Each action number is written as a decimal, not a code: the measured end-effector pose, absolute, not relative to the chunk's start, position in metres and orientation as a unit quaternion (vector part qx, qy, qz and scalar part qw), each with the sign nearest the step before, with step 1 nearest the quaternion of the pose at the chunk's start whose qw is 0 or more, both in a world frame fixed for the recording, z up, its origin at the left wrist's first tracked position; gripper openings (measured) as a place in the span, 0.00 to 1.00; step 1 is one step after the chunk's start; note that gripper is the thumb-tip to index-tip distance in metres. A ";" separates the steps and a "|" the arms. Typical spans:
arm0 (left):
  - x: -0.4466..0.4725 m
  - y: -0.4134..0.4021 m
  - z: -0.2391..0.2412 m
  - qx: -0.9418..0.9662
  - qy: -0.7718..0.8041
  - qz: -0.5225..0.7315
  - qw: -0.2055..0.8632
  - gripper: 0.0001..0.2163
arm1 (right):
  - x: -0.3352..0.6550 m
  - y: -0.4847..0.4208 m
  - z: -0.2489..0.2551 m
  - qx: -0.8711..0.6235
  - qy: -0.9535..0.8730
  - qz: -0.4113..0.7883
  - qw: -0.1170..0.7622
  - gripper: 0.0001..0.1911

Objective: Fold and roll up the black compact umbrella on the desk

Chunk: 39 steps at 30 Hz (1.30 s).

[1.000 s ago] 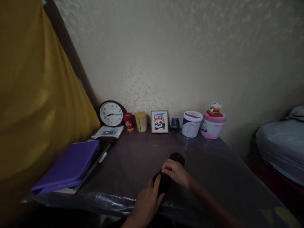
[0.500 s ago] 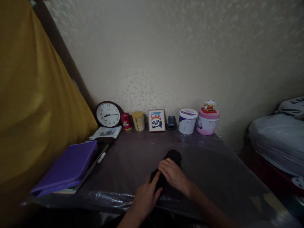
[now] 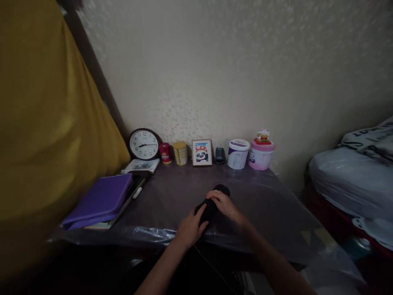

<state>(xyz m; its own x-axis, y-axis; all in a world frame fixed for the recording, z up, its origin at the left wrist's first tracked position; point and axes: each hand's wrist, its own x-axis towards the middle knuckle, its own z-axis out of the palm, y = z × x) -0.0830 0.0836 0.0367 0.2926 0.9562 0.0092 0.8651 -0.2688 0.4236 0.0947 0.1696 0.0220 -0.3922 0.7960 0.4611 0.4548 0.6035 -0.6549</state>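
While both hands work close together near the front edge of the bench [image 3: 172, 190], a black cloth-like item [image 3: 210, 212] lies beneath them, slanting away to the right; exact type too dark to tell. Left hand [image 3: 189, 228] half open, index finger laid along the item's left side, thumb apart from it at the near end. Right hand [image 3: 223, 205] comes in from the other side, fingers bent together over the item's middle, fingertips just beside the left index. Both touch it; can't tell whether either has a firm grip. Far rounded end sticks out past the right hand.

Bench has clear plastic sheeting [image 3: 153, 234] over it, shiny along the front. Back row, left to right: round clock [image 3: 144, 144], red canister [image 3: 165, 153], yellow-lidded canister [image 3: 180, 154], framed panda picture [image 3: 202, 153], small dark device [image 3: 219, 155], white-and-purple tub [image 3: 238, 155], pink-and-white tub [image 3: 260, 156] with a lucky cat figurine [image 3: 263, 137] on its lid. Printed booklet [image 3: 141, 165] in front of the clock. Purple folder [image 3: 101, 198] on the left side, white pen-like object [image 3: 137, 192] just beside it. Yellow curtain [image 3: 46, 143] far left, plastic-wrapped bundle [image 3: 350, 178] off to the right.
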 end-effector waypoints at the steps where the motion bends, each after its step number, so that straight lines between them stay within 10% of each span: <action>1: -0.083 0.083 0.038 0.787 0.578 0.134 0.170 0.26 | 0.094 0.170 0.021 -0.388 -0.807 0.213 0.391 0.13; 39: -0.082 0.081 0.034 0.761 0.584 0.168 0.228 0.27 | 0.099 0.162 0.030 -0.363 -0.827 0.229 0.364 0.09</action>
<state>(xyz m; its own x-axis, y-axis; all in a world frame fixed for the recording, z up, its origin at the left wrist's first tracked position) -0.0822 0.0815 0.0344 0.2619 0.9650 -0.0104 0.8121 -0.2146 0.5426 0.0993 0.1615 0.0303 -0.4717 0.7667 0.4354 0.4326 0.6315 -0.6435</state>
